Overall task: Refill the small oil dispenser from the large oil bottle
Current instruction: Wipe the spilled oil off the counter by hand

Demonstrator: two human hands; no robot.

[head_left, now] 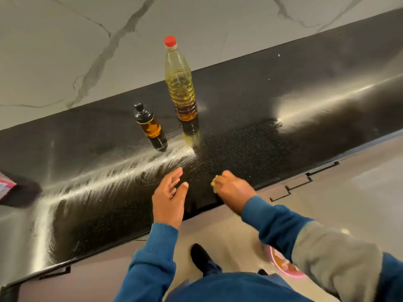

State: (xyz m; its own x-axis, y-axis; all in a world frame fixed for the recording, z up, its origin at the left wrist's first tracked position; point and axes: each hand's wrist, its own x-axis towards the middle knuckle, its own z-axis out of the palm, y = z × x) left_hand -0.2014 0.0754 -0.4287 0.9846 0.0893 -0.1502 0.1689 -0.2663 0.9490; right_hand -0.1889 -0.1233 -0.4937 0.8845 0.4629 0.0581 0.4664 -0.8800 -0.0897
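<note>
Blue knitted sleeves reach forward from the bottom edge toward a glossy black speckled stone counter (250, 136). At the counter's near edge the left hand (169, 198) hovers with fingers straight and loosely spread, holding nothing. Just beside it, the right hand (232, 189) rests on the counter with fingers curled around a small yellow object (214, 182), mostly hidden, so what it is cannot be told. Farther back stands the small amber oil dispenser with a black knobbed cap (149, 125), upright and capped. Near it on its right, not touching, stands the tall clear plastic oil bottle with a red cap (180, 83), partly filled with yellow oil. Behind both rises a white marble wall (65, 51).
</note>
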